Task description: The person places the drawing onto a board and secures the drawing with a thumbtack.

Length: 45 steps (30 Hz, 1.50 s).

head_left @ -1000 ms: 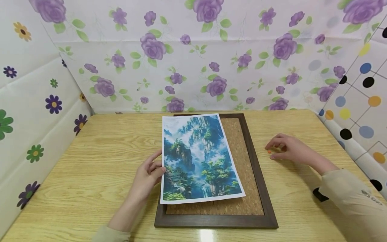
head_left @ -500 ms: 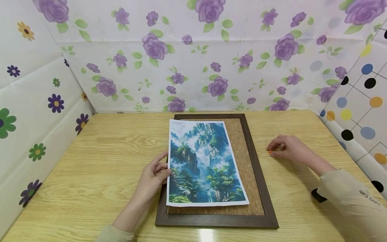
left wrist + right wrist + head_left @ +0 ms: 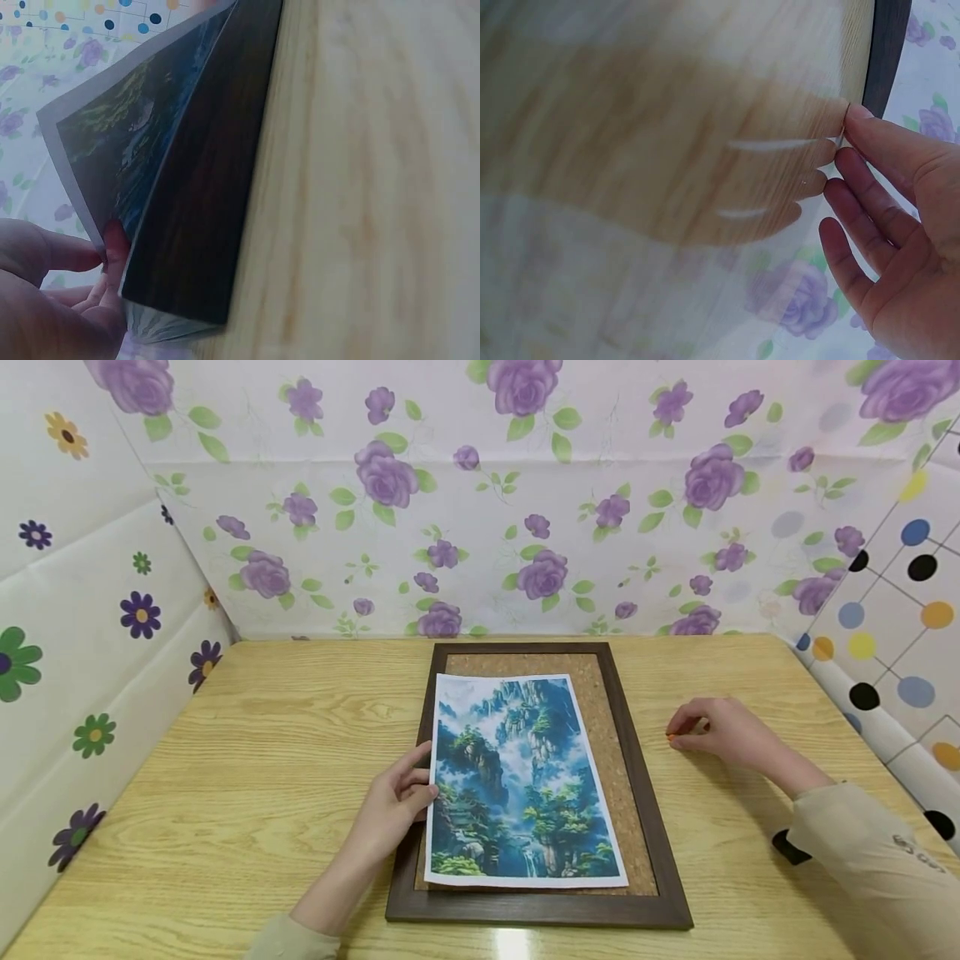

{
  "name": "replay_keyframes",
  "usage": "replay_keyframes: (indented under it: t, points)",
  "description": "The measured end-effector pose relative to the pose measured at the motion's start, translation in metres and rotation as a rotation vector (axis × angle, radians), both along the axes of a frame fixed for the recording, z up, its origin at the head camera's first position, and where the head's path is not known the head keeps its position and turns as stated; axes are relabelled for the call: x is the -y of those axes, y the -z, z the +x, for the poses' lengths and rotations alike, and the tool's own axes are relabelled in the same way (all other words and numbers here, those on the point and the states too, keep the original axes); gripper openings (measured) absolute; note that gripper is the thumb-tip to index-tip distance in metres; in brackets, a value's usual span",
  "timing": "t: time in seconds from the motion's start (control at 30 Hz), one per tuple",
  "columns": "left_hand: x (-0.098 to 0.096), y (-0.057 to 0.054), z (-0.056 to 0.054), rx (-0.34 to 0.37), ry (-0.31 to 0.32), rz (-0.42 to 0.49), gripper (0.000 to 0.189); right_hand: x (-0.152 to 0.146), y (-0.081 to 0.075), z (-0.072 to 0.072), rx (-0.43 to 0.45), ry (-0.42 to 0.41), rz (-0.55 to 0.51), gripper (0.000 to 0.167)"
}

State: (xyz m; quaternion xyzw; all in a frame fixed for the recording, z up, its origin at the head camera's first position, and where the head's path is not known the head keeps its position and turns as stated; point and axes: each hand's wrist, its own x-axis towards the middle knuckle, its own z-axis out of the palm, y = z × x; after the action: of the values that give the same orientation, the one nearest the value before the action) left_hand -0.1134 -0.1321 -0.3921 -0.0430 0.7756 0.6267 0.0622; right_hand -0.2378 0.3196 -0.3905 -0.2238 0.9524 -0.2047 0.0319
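Observation:
A printed landscape picture (image 3: 517,777) with a white border lies over a cork board (image 3: 597,718) in a dark brown frame (image 3: 540,910). My left hand (image 3: 393,806) pinches the picture's left edge between thumb and fingers. In the left wrist view, that edge of the picture (image 3: 127,142) is raised above the frame. Right of the board, my right hand (image 3: 716,727) pinches a small orange pushpin (image 3: 671,739) low over the table. Only a thin metal bit shows between the thumb and forefinger in the right wrist view; the fingers hide the rest.
The board stands on a light wood-grain table (image 3: 262,760). A flower-patterned covering (image 3: 480,510) rises behind it, with patterned sides at left and right. A small black object (image 3: 791,847) shows beside the right sleeve (image 3: 862,852).
My left hand has brought the picture right and toward me, lower over the cork, showing more cork at the top. My right fingers have closed onto the orange pushpin.

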Motion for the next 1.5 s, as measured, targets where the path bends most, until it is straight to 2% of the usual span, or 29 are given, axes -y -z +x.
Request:
replay_keyframes:
  t: [0.2, 0.43, 0.6, 0.87, 1.27, 1.5]
  points:
    - [-0.0011, 0.0013, -0.0022, 0.005, 0.014, -0.039, 0.063, 0.0001, -0.0002, 0.0004, -0.007, 0.006, -0.002, 0.007]
    - [0.0028, 0.0, -0.0056, 0.017, 0.1, -0.051, 0.064, 0.0013, -0.0005, 0.0011, -0.028, -0.002, 0.011, 0.008]
    - [0.0023, 0.0007, -0.0071, 0.037, 0.114, -0.076, 0.065, 0.0007, 0.0002, 0.0, -0.028, -0.004, 0.01, 0.007]
    - [0.0037, -0.0024, -0.0076, 0.017, 0.176, -0.12, 0.062, 0.0009, 0.0003, 0.0001, -0.015, 0.0, 0.001, 0.007]
    - [0.0049, -0.0011, -0.009, -0.007, 0.208, -0.178, 0.062, 0.0028, 0.0004, 0.0, -0.024, -0.001, 0.006, 0.007]
    - [0.0005, -0.0028, -0.0087, -0.022, 0.18, -0.206, 0.061, 0.0019, 0.0003, -0.0011, -0.017, -0.003, 0.014, 0.009]
